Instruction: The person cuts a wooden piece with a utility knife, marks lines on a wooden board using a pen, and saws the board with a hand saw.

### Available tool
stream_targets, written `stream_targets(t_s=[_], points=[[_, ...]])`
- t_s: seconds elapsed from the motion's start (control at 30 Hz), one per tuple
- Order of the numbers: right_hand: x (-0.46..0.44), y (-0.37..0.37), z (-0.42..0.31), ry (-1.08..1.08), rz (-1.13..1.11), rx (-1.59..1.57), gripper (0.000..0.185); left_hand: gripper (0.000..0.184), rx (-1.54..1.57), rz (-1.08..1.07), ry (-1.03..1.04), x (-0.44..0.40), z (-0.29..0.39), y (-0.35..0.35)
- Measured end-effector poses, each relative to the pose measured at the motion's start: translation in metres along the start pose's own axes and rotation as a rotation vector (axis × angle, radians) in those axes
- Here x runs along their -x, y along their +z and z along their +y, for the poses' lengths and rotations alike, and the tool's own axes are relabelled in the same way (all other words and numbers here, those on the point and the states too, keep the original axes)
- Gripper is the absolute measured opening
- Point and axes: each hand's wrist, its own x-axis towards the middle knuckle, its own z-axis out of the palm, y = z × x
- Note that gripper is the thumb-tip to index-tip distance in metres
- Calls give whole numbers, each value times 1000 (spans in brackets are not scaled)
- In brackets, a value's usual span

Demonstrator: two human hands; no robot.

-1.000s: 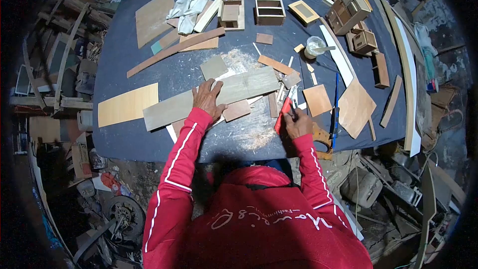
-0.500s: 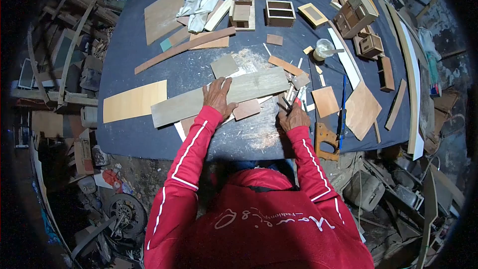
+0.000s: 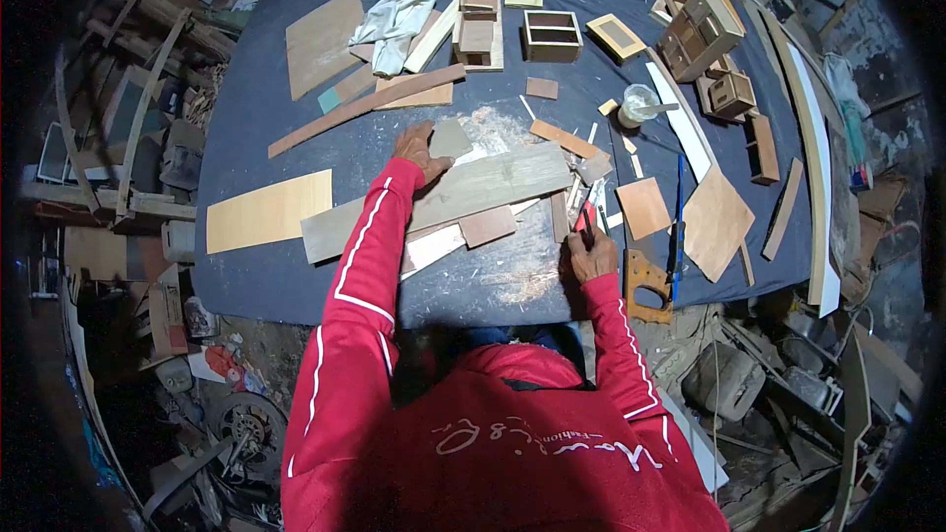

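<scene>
My left hand [image 3: 421, 155] is at the left edge of a small grey square board [image 3: 450, 139], its thumb apart from the fingers. Under its wrist runs a long grey board [image 3: 493, 180], slanting across several small wood pieces. My right hand [image 3: 593, 258] is closed round a dark, thin, pencil-like tool [image 3: 588, 229], its tip pointing away from me. A red-handled tool [image 3: 590, 212] lies partly hidden beside its fingertips. A reddish-brown piece [image 3: 488, 227] sticks out below the long board.
A handsaw [image 3: 647, 288] and a blue-and-black bar [image 3: 678, 236] lie right of my right hand. Farther back are a tub with a stick [image 3: 636, 108], small wooden boxes [image 3: 552, 36], a white cloth [image 3: 399, 15] and a pale yellow board [image 3: 269, 211].
My left hand has moved from the middle of the long grey board up to the small square board. My right hand has shifted slightly, with the dark tool still in it.
</scene>
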Motion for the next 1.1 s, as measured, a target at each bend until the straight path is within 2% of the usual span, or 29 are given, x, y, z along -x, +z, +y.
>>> stream_targets(t_s=[0.07,0.13,0.27,0.33,0.37,0.43,0.47,0.53,0.57,0.77,0.93,1.03,1.1], points=[[4,-2,8,50,-23,-20,29,93,-34,-44,18,-8,3,0],[6,-5,7,127,-79,-68,31,97,-96,-182,-54,-15,7,-3],[3,-5,8,120,-49,-5,33,97,-129,-177,-66,-19,8,5],[1,-14,-22,91,-61,311,38,88,-132,-56,4,-15,6,12],[1,-14,-30,35,-36,382,44,88,-134,-61,9,-11,8,17],[-2,-4,-35,-10,-10,414,46,70,-47,222,103,2,17,24],[-4,0,-35,-57,12,450,49,70,-49,218,109,10,23,28],[-9,10,-22,-53,-4,488,47,52,32,383,172,29,45,36],[-9,12,-22,-25,-24,477,45,49,28,418,189,36,53,40],[-13,18,-15,52,-61,419,42,41,29,445,153,45,54,61],[-9,15,-17,30,-57,405,50,39,12,454,161,45,56,59],[-9,11,-31,91,-139,413,54,41,80,431,154,40,50,49],[-9,13,-28,82,-143,406,55,49,43,403,157,29,42,37]])
